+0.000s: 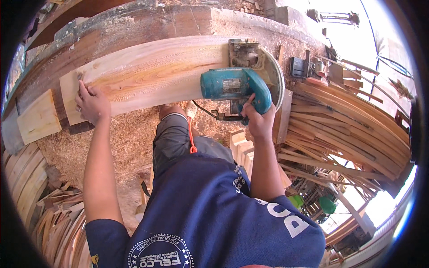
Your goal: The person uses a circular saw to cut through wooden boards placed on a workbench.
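Note:
A wide pale wooden board [152, 67] lies along the workbench, its right end under a teal circular saw [232, 85]. My right hand [259, 114] is wrapped round the saw's rear handle, a finger reaching toward the trigger area. The saw's base plate rests on the board's right end, and the rounded blade guard sticks out past it; the blade itself is hidden. At the board's left end, my left hand [92, 103] lies on the surface near the edge, fingers stretched out and thumb apart. A dark cord [205, 110] hangs from the saw beside my leg.
A short wood offcut [39, 117] sits left of the board. Wood shavings [89, 152] cover the floor below the workbench [134, 27]. Long wooden strips [348, 129] are stacked on the right, and more slats [62, 228] lie at lower left. Pale wooden pieces [241, 145] stand near my legs.

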Demonstrator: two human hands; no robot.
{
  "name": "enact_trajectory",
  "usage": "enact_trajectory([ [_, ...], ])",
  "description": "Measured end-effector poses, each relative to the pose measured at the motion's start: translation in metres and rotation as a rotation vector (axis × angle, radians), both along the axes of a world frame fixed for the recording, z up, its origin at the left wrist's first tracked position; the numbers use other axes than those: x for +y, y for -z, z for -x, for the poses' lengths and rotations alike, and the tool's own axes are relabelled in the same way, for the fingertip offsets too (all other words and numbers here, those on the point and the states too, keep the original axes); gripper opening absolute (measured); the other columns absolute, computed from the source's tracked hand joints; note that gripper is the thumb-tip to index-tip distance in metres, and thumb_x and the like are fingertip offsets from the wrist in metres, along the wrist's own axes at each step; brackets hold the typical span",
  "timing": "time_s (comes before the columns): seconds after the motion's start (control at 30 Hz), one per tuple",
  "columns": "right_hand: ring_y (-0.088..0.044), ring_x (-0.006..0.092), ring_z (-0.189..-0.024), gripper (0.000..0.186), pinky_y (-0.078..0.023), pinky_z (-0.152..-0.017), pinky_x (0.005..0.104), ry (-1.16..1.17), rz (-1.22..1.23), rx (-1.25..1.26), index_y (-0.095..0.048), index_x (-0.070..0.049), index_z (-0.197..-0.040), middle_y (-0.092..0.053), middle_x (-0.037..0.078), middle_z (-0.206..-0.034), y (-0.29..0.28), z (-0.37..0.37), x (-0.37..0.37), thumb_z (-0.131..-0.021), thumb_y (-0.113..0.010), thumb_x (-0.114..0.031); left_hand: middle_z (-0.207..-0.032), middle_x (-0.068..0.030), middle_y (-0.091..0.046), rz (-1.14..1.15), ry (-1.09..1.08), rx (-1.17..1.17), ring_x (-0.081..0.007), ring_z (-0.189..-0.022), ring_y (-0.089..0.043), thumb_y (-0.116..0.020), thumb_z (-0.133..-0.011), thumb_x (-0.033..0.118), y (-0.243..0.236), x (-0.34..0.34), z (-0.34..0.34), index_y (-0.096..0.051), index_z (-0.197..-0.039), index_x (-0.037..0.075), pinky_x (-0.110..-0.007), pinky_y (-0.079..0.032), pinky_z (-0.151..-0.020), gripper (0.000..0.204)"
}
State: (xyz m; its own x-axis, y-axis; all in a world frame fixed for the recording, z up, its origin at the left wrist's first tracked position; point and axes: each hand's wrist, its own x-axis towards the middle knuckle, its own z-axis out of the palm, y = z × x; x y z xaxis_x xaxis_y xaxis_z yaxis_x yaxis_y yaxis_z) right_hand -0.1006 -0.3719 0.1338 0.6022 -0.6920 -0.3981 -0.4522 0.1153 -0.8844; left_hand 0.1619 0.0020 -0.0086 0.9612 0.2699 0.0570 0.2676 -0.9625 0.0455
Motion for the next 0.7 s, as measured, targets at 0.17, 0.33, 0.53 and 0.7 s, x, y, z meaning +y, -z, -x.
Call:
enact_trajectory([
  [0.17,-0.060,0.0103,-0.064,0.012,-0.048,-0.059,0.0270,0.011,-0.035,-0.016,-0.061,-0.003,-0.097,-0.062,0.002,-0.075,0.002,-0.004,-0.003,-0.087,-0.067,0.000,-0.150,-0.0121,-0.051,0.039,0.021,-0.011,-0.0428,-0.133,-0.050,-0.044,-0.104,0.041,0.002,0.003,0.000,-0.049,-0.155,0.031,-0.066,-0.046,-0.100,0.053],
  [0.33,-0.061,0.0105,-0.064,0.014,-0.048,-0.059,0.0269,-0.022,-0.024,-0.030,-0.061,-0.003,-0.099,-0.062,0.002,-0.075,0.004,-0.009,-0.007,-0.086,-0.066,0.001,-0.151,-0.0101,-0.051,0.057,0.005,-0.003,-0.0425,-0.134,-0.049,-0.044,-0.104,0.041,-0.001,0.000,0.001,-0.048,-0.156,0.032,-0.066,-0.045,-0.103,0.053],
  [0.53,-0.060,0.0110,-0.063,0.015,-0.048,-0.058,0.0271,-0.059,0.021,0.012,-0.060,-0.001,-0.098,-0.062,0.003,-0.074,0.003,-0.014,-0.009,-0.085,-0.064,0.003,-0.151,-0.0089,-0.052,0.054,0.017,-0.029,-0.0420,-0.134,-0.050,-0.044,-0.104,0.040,0.000,0.000,0.002,-0.049,-0.155,0.031,-0.065,-0.044,-0.104,0.052],
  [0.7,-0.061,0.0118,-0.063,0.013,-0.049,-0.058,0.0278,-0.063,0.019,-0.010,-0.060,-0.001,-0.096,-0.061,0.003,-0.073,0.008,-0.014,-0.012,-0.084,-0.064,0.003,-0.145,-0.0123,-0.056,0.047,0.012,-0.033,-0.0437,-0.129,-0.055,-0.045,-0.103,0.041,-0.004,-0.003,0.002,-0.050,-0.155,0.031,-0.064,-0.047,-0.102,0.053],
])
